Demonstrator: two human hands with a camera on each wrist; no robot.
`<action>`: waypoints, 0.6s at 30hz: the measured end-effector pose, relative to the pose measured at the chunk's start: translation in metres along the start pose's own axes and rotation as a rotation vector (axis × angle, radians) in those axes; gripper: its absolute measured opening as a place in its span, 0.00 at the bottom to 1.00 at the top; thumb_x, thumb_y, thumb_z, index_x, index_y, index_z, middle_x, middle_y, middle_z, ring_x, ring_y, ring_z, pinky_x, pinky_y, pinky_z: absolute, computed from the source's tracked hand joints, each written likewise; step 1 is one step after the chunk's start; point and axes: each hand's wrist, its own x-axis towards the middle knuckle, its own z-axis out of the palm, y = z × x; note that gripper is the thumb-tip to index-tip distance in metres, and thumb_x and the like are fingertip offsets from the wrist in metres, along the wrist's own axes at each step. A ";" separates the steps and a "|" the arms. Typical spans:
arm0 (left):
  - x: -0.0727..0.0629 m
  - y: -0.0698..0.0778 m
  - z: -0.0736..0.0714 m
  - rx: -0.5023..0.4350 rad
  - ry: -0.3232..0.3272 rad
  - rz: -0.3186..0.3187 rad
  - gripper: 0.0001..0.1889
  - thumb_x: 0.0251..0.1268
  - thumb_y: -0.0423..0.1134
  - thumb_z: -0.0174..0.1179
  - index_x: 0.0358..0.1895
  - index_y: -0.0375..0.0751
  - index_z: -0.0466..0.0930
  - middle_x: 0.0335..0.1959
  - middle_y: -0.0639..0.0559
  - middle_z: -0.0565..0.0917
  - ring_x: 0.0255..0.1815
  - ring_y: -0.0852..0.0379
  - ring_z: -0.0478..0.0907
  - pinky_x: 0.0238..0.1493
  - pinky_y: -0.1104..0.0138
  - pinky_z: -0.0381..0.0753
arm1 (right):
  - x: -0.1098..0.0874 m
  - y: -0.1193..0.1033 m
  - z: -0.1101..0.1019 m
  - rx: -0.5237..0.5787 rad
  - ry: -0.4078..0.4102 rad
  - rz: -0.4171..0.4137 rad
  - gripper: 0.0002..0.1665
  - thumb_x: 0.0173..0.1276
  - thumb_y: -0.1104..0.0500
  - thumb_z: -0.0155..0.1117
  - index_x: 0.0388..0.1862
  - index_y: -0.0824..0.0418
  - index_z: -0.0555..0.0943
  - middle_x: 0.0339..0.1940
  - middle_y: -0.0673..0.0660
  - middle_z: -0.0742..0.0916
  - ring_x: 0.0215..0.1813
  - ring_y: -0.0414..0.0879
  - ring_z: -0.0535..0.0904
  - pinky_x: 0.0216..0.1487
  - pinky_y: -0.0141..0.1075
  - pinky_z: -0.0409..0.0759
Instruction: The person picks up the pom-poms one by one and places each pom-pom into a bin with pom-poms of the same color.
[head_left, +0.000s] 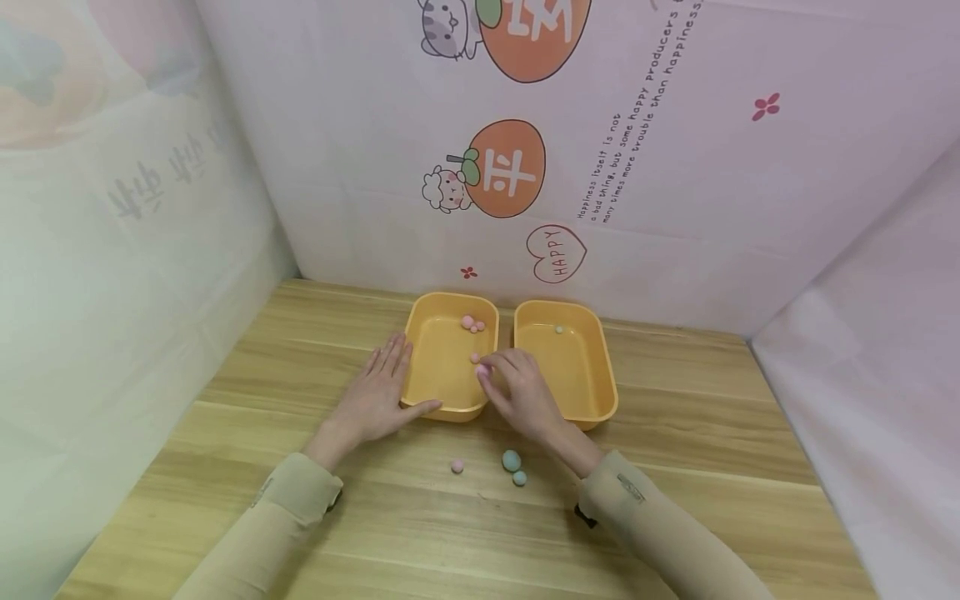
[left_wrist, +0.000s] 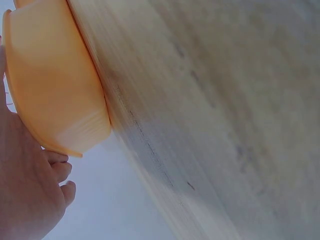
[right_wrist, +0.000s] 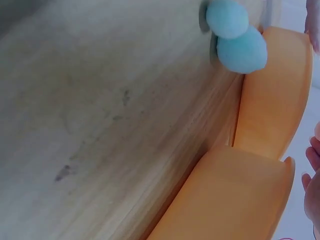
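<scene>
My left hand (head_left: pixel 375 396) rests at the left side of the left yellow bin (head_left: pixel 442 358), fingers extended along its rim and thumb over the near corner. Above that bin's right edge, my right hand (head_left: pixel 525 396) pinches a small pink ball (head_left: pixel 483 371) between thumb and fingers. Inside the bin, several pink balls (head_left: pixel 468 322) sit in a cluster at the back, and one pink ball (head_left: pixel 476 358) lies below the pinched one. Beside it, the right yellow bin (head_left: pixel 573 367) holds one tiny pale ball (head_left: pixel 558 330).
On the wooden table (head_left: pixel 405 533), in front of the bins, lie a pink ball (head_left: pixel 457 466), a larger blue ball (head_left: pixel 512 461) and a smaller blue ball (head_left: pixel 520 478). A printed white cloth (head_left: pixel 375 167) stands behind the bins and along both sides.
</scene>
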 end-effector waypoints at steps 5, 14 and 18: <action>0.000 -0.001 0.001 -0.005 0.009 0.001 0.64 0.74 0.80 0.51 0.90 0.29 0.43 0.94 0.34 0.40 0.96 0.39 0.39 0.95 0.44 0.44 | 0.008 0.007 0.005 -0.032 -0.014 0.003 0.08 0.76 0.63 0.73 0.50 0.65 0.89 0.45 0.58 0.92 0.50 0.54 0.87 0.63 0.53 0.85; -0.001 0.000 -0.001 -0.002 0.013 0.005 0.64 0.75 0.80 0.51 0.89 0.28 0.43 0.93 0.34 0.41 0.96 0.39 0.39 0.95 0.44 0.45 | 0.023 0.019 0.014 -0.061 -0.007 0.016 0.06 0.77 0.62 0.73 0.46 0.65 0.88 0.42 0.59 0.91 0.48 0.57 0.87 0.62 0.57 0.86; 0.000 0.000 -0.001 -0.001 0.010 0.001 0.64 0.74 0.80 0.51 0.90 0.28 0.43 0.93 0.35 0.40 0.96 0.40 0.39 0.95 0.45 0.44 | 0.027 0.022 0.018 -0.076 -0.020 0.047 0.06 0.77 0.61 0.73 0.45 0.64 0.87 0.42 0.59 0.90 0.50 0.58 0.87 0.62 0.58 0.85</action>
